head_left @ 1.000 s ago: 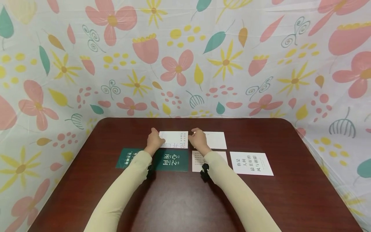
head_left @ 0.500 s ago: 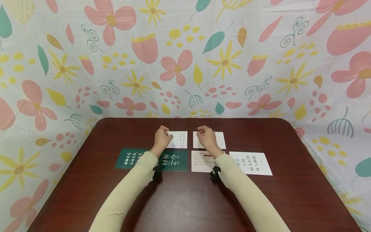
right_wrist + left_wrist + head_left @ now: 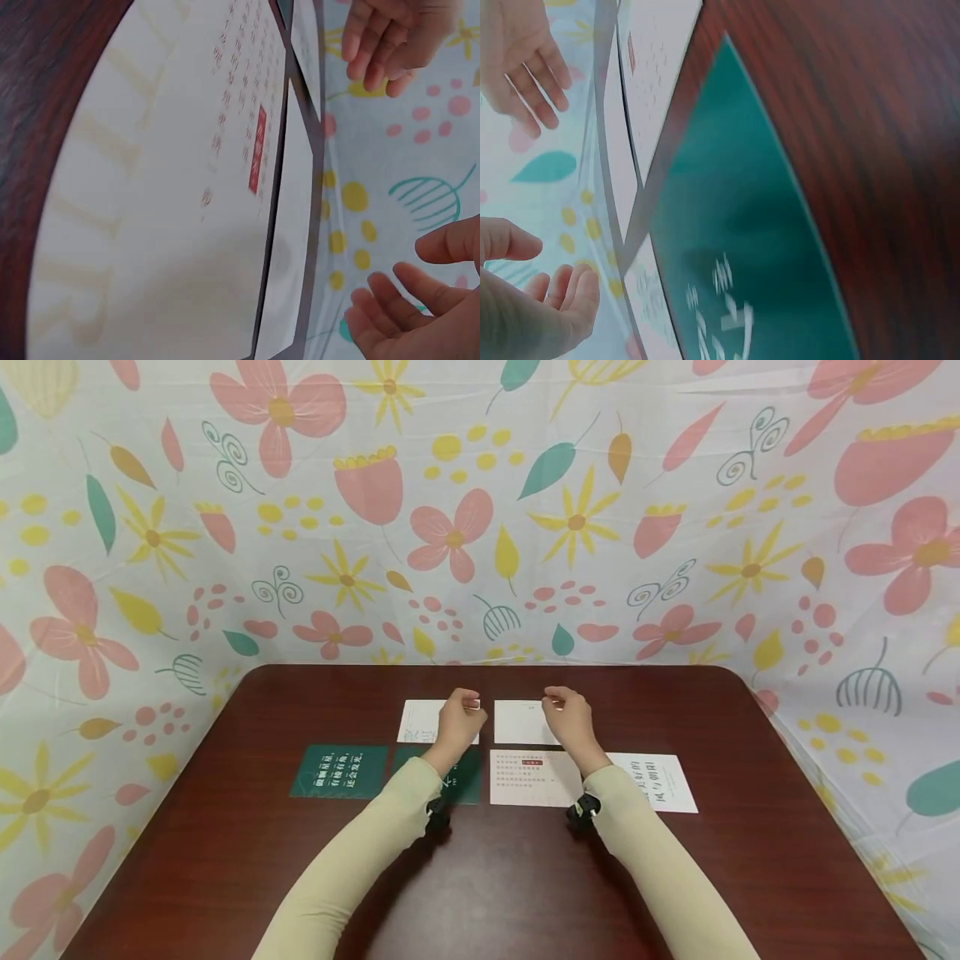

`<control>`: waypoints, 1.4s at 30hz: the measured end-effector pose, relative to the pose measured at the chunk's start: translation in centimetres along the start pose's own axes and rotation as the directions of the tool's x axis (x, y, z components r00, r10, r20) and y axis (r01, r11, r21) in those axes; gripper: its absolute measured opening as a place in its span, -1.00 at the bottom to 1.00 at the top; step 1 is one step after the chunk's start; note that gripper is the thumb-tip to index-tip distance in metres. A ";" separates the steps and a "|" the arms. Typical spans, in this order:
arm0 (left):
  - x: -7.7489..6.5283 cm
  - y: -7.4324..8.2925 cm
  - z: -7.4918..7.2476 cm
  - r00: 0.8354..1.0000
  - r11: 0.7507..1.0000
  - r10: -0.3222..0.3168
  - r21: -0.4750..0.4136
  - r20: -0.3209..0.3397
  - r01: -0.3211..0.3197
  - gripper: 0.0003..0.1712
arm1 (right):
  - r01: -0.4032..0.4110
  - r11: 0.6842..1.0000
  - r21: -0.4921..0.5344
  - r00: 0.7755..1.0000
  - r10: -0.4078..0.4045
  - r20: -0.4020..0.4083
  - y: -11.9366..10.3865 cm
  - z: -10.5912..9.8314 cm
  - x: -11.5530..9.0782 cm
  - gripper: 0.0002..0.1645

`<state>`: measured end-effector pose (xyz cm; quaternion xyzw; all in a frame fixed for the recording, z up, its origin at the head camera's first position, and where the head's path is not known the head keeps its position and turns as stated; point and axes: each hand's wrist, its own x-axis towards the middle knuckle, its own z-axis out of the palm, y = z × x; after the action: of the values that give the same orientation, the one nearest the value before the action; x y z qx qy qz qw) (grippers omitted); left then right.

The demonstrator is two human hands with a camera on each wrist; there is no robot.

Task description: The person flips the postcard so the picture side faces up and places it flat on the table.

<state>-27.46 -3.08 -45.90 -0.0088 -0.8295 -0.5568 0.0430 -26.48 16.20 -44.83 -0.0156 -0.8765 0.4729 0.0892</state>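
My left hand (image 3: 459,720) hangs over the right part of a white printed postcard (image 3: 420,717) in the back row. Its fingers are loosely bent and hold nothing, as the left wrist view shows of the hand (image 3: 544,311). Over the right end of the plainer white card (image 3: 516,723) is my right hand (image 3: 572,722). In the right wrist view, this hand (image 3: 431,315) has parted, relaxed fingers around nothing. The left forearm partly covers a teal card (image 3: 468,789); the right wrist overlaps the cream card with small text and a red block (image 3: 528,781).
Another teal card (image 3: 337,772) with white writing lies at the front row's left end. A white card with large dark characters (image 3: 667,785) lies at its right end. All rest on a dark red-brown table (image 3: 495,885) before a flower-patterned cloth (image 3: 480,510).
Both hands have moved to the right above the cards, uncovering the left teal card and the left part of the back white card. The cards stay in their rows.
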 end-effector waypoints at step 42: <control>-1.0 0.4 3.2 0.985 0.997 -0.076 -0.005 0.157 0.078 -0.46 | -0.270 0.961 -0.066 0.960 0.274 0.062 1.8 -1.0 -0.2 -0.39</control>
<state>-26.65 0.04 -46.84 -0.0206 -0.8269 -0.5603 -0.0440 -26.17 18.03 -45.81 -0.1217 -0.8816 0.4559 -0.0079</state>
